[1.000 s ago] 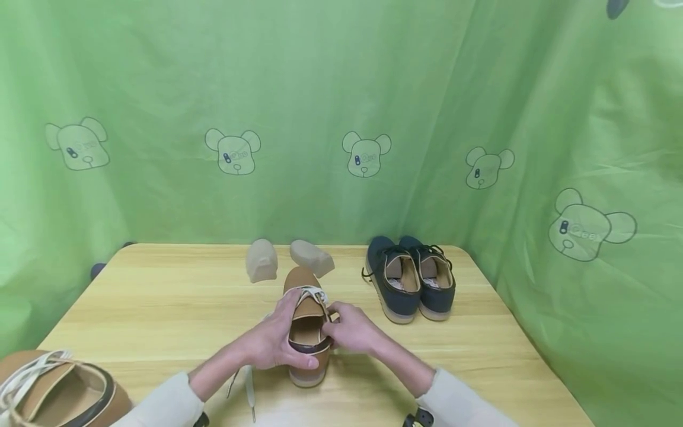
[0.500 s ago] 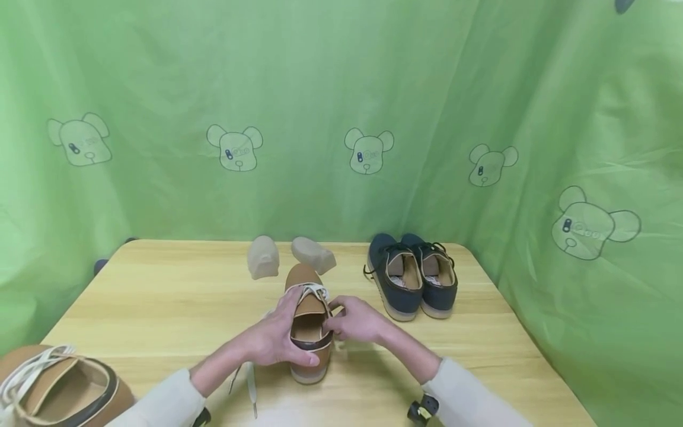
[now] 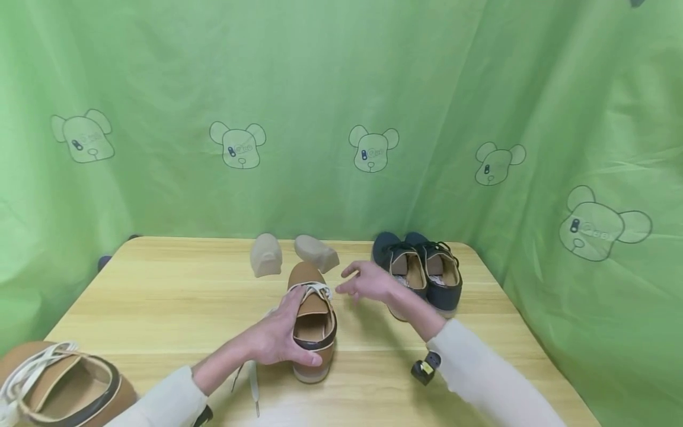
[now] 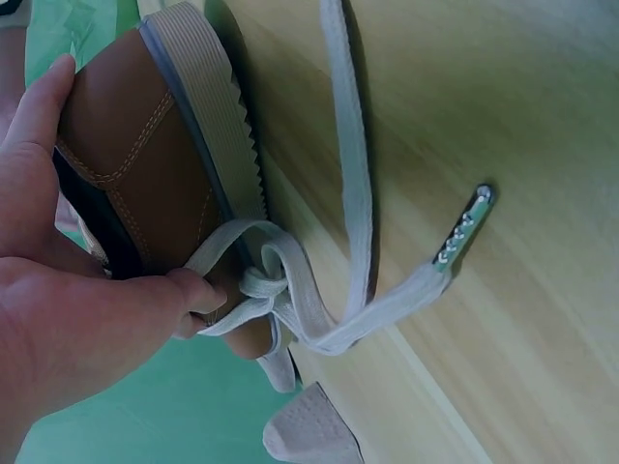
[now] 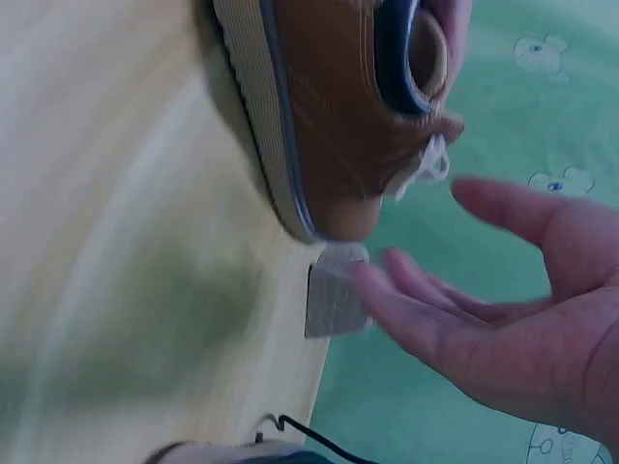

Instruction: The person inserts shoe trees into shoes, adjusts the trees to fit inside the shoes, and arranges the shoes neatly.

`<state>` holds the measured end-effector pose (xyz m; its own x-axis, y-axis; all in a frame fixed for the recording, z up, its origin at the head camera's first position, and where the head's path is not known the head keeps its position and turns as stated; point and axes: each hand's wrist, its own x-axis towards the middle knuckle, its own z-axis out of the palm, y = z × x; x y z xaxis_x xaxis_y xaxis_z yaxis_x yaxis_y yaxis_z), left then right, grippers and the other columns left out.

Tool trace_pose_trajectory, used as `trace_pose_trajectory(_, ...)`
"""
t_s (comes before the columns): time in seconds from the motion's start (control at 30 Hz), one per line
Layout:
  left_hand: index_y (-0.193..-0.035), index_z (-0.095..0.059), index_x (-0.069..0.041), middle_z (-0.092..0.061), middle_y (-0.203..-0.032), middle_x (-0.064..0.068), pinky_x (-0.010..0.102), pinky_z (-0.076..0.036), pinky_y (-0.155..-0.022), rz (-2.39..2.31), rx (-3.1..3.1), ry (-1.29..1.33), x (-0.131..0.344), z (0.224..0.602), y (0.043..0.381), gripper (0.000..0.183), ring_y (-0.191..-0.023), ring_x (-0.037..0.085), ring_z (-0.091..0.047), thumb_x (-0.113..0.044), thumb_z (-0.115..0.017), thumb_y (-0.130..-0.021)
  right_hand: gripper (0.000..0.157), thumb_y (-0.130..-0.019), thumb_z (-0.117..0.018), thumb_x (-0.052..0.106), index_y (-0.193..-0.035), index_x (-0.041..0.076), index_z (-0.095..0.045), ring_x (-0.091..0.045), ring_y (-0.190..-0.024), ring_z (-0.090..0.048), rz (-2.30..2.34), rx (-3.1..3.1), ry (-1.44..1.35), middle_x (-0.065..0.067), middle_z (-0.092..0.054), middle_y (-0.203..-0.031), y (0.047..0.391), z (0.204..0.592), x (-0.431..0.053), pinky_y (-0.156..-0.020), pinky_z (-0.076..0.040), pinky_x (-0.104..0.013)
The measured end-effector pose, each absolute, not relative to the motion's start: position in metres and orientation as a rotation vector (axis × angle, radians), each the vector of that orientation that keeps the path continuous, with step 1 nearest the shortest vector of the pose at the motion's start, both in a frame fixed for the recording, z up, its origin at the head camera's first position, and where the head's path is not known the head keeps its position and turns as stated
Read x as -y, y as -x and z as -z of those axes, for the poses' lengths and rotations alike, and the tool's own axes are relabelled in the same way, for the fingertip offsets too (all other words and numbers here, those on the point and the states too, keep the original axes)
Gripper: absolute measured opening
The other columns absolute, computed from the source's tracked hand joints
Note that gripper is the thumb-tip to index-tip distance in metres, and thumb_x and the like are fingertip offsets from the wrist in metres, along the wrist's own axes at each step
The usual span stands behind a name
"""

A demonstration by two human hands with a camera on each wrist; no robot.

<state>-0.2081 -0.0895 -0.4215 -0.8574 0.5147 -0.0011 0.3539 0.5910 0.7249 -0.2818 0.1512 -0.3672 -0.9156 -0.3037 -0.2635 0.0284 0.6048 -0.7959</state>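
A brown leather shoe (image 3: 305, 274) with white laces stands mid-table, its toe pointing away from me. My left hand (image 3: 273, 337) grips its left side, the thumb around the heel and the fingers by the lacing. In the left wrist view, a loose flat lace (image 4: 356, 193) trails from the shoe across the table. My right hand (image 3: 368, 281) hovers to the right of the toe, fingers spread and nothing in them. The right wrist view shows a small white lace loop (image 5: 432, 159) at the shoe's front, just beyond my right fingertips.
Two grey toe-shaped shoe inserts (image 3: 265, 256) lie at the table's back. A pair of dark blue shoes (image 3: 444, 295) stands to the right, partly behind my right wrist. Another brown shoe (image 3: 45, 385) is at the near left corner. Green curtain (image 3: 320, 196) surrounds the table.
My right hand has let go of the shoe's right collar and moved forward and right, its fingers opening. My left hand keeps its grip on the shoe.
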Motion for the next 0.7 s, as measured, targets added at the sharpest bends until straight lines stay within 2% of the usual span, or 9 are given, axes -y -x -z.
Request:
trace_pose_trajectory(0.13,-0.163,-0.004,-0.003,-0.006,-0.169,0.023,0.06,-0.018,-0.123,-1.117,-2.614,-0.728,0.09,0.422,0.208,0.141,-0.156,0.039,-0.012,-0.051,-0.093,-0.064,0.047,-0.089,-0.075,0.018,-0.131,0.0,-0.061,-0.019,-0.085,-0.071,1.301,-2.589,0.172,-0.014,-0.075,-0.101,0.297,0.364,-0.149,-0.085,-0.058,-0.038)
trace_pose_trajectory(0.3,-0.162,-0.004,-0.003,-0.007,-0.169,0.023,0.06,-0.019,-0.123,-1.114,-2.612,-0.736,0.091,0.422,0.208,0.139,-0.155,0.038,-0.012,-0.05,-0.093,-0.065,0.056,-0.089,-0.075,0.03,-0.139,0.01,-0.059,-0.028,-0.099,-0.07,1.272,-2.774,0.082,-0.012,-0.075,-0.111,0.313,0.366,-0.143,-0.083,-0.056,-0.04)
trace_pose_trajectory(0.47,-0.162,-0.005,-0.002,-0.007,-0.169,0.024,0.062,-0.019,-0.122,-1.114,-2.605,-0.737,0.091,0.421,0.209,0.138,-0.156,0.038,-0.011,-0.049,-0.092,-0.067,0.065,-0.091,-0.072,0.036,-0.147,0.011,-0.052,-0.031,-0.106,-0.067,1.231,-2.881,0.024,-0.017,-0.069,-0.124,0.329,0.375,-0.135,-0.083,-0.056,-0.041)
trace_pose_trajectory(0.7,-0.162,-0.005,-0.002,-0.008,-0.169,0.024,0.062,-0.019,-0.122,-1.095,-2.611,-0.758,0.091,0.421,0.209,0.138,-0.156,0.037,-0.01,-0.052,-0.091,-0.066,0.08,-0.087,-0.073,0.038,-0.152,0.004,-0.041,-0.039,-0.128,-0.057,1.263,-2.908,0.012,-0.026,-0.056,-0.142,0.346,0.391,-0.119,-0.101,-0.052,-0.05)
